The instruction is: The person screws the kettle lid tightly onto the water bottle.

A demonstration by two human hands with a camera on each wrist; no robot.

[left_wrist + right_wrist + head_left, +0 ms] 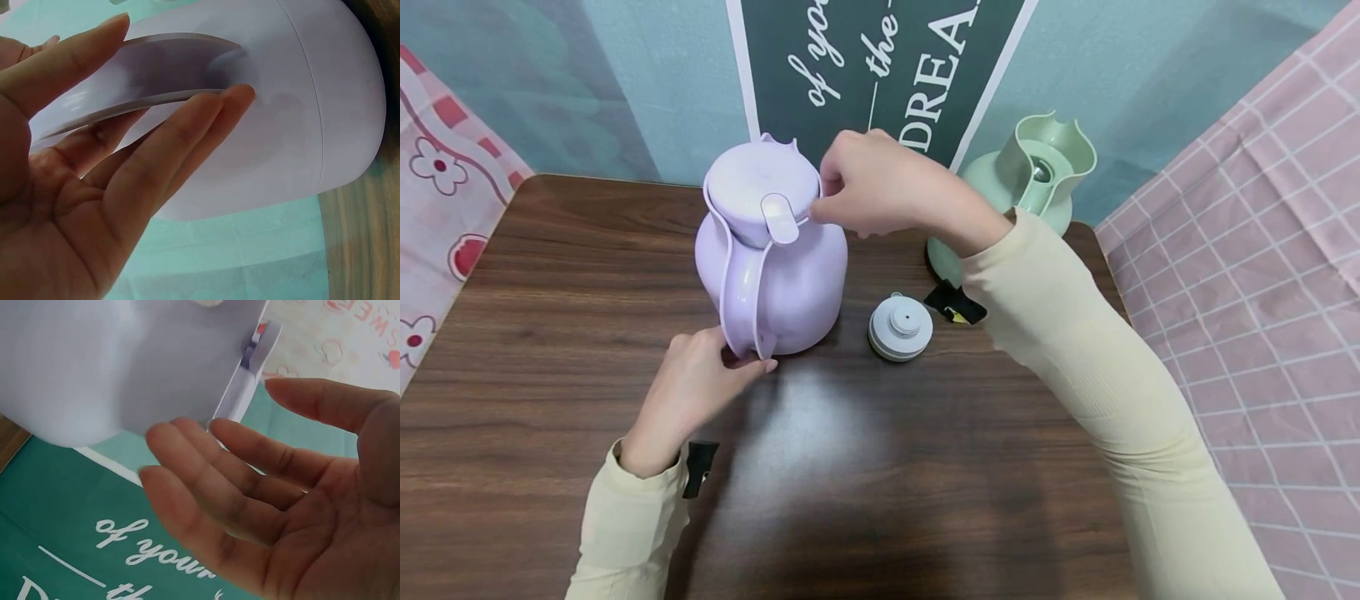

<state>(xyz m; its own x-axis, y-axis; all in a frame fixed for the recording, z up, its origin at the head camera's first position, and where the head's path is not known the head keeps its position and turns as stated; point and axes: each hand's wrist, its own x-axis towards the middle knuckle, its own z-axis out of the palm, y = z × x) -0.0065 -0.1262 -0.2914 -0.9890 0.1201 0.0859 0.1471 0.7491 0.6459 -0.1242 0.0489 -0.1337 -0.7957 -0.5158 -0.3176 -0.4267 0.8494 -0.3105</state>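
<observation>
A lilac thermos jug (805, 275) stands upright at the back of the table, its handle facing me. On its mouth sits a lilac lid (756, 179) with a paler thumb lever (780, 218). My left hand (696, 375) holds the lower part of the handle (156, 69), thumb on one side and fingers on the other. At the lid's right edge is my right hand (880, 183); in the right wrist view its fingers are loosely bent, fingertips right at the rim, and the thumb stands apart from them.
A grey-white round stopper (901, 327) lies right of the lilac jug. Behind my right forearm stands a green jug (992, 179) with an uncovered mouth, and a green round piece (943, 260) is partly hidden there. A dark green lettered panel (850, 117) hangs behind the table (887, 475).
</observation>
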